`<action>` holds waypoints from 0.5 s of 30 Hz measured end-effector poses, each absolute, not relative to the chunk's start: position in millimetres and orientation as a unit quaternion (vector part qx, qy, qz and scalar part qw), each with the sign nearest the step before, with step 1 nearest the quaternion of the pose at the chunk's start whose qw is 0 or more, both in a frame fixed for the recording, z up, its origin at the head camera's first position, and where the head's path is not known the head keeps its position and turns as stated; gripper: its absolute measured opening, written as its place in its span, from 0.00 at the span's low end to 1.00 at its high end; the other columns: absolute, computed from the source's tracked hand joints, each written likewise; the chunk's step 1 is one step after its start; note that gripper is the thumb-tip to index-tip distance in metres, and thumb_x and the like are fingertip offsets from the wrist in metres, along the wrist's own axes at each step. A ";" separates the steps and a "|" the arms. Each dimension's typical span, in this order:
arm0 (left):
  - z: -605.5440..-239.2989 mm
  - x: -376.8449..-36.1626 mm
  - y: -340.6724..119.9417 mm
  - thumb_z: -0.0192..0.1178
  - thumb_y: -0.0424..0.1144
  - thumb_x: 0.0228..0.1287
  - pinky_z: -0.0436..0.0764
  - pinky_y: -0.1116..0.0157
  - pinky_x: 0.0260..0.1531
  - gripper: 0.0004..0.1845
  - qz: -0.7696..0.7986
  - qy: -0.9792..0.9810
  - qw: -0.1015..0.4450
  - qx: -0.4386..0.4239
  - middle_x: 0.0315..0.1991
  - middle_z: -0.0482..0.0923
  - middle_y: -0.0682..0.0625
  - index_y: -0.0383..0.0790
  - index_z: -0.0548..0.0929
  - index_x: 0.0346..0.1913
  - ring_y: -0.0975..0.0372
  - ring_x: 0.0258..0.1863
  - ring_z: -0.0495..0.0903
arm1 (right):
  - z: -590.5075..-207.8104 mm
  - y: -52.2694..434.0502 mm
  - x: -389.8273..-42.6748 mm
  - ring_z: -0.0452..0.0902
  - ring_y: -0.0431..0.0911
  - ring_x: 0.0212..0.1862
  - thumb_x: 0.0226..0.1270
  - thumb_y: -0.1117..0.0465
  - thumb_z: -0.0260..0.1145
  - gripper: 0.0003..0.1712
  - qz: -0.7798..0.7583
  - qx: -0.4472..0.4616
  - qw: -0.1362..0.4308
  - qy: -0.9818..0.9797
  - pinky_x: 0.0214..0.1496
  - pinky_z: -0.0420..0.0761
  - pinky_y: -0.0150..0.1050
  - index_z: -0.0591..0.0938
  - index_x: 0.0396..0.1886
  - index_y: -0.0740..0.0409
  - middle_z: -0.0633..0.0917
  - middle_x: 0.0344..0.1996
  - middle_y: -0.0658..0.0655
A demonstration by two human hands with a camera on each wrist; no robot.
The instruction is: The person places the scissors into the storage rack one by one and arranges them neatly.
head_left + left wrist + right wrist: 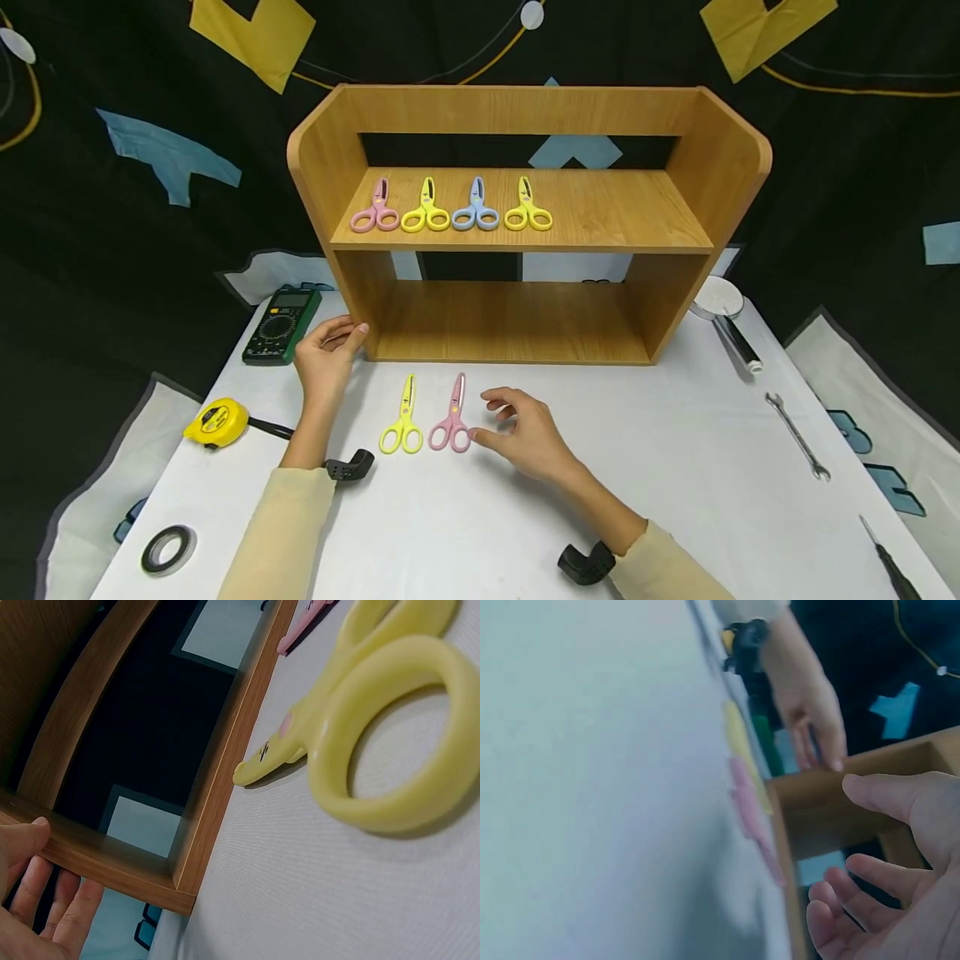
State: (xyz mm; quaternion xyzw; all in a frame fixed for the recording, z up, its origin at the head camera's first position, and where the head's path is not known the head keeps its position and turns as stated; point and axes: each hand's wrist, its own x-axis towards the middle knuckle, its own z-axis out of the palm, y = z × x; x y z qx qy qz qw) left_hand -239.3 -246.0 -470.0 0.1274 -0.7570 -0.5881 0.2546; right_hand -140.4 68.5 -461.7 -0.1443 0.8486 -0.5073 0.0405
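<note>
My left hand (327,358) holds the lower left side of the wooden shelf (517,350), thumb on the inner face and fingers round the outside, as the left wrist view also shows. On the white table before the shelf lie yellow scissors (406,410) and, to their right, pink scissors (454,408), blades toward the shelf. My right hand (528,437) is just right of the pink scissors, fingers loosely bent with nothing between them, thumb tip right by a handle loop. On the upper board, a row runs pink (381,196), yellow (427,196), blue (477,196), yellow scissors (524,196).
Left on the table are a multimeter (281,327), a yellow tape measure (217,423) and a black tape roll (155,552). A magnifying glass (738,340), a wrench (797,435) and a screwdriver (891,567) lie along the right edge. Black cloth (112,292) hangs behind.
</note>
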 end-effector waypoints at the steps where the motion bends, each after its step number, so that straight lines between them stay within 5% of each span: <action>1: -470.3 -239.4 -246.0 0.77 0.45 0.60 0.84 0.79 0.37 0.18 -0.589 -0.757 0.255 0.128 0.41 0.87 0.51 0.41 0.89 0.50 0.67 0.39 0.86 | -465.9 65.4 -140.7 0.81 0.51 0.47 0.58 0.56 0.80 0.31 -0.504 -0.148 0.044 0.850 0.46 0.79 0.37 0.83 0.61 0.58 0.87 0.49 0.59; 15: -469.6 -237.6 -246.5 0.76 0.46 0.61 0.85 0.78 0.40 0.19 -0.583 -0.762 0.251 0.129 0.46 0.87 0.47 0.42 0.89 0.52 0.64 0.42 0.86 | -491.7 40.7 -144.1 0.73 0.46 0.42 0.52 0.52 0.84 0.34 -0.446 -0.154 0.056 0.880 0.44 0.74 0.34 0.85 0.56 0.63 0.83 0.41 0.54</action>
